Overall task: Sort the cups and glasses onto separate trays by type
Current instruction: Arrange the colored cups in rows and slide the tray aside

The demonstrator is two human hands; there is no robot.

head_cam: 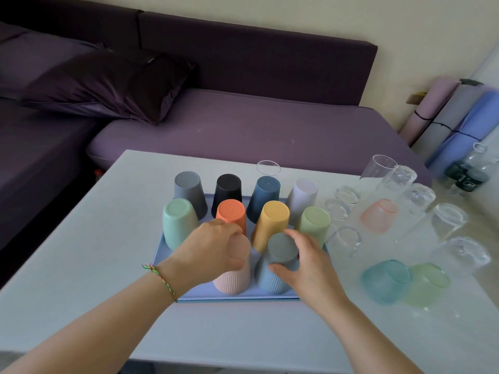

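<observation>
cups [231, 211] 10 | clear glasses [448, 220] 9 | tinted glasses [386, 279] 3 | tray [253, 294] 1

left hand [210, 249] partly covers pink cup [232, 282], right hand [306, 263] grey cup [281, 248]; bottles [465, 177] blurred.

White table [81, 252] under blue tray [243, 296] and upturned glasses [448, 220].

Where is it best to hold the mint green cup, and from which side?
Hold the mint green cup around its upturned base, from above and the left: it stands upside down, narrower at the top, and the grey cup crowds its right.
</observation>
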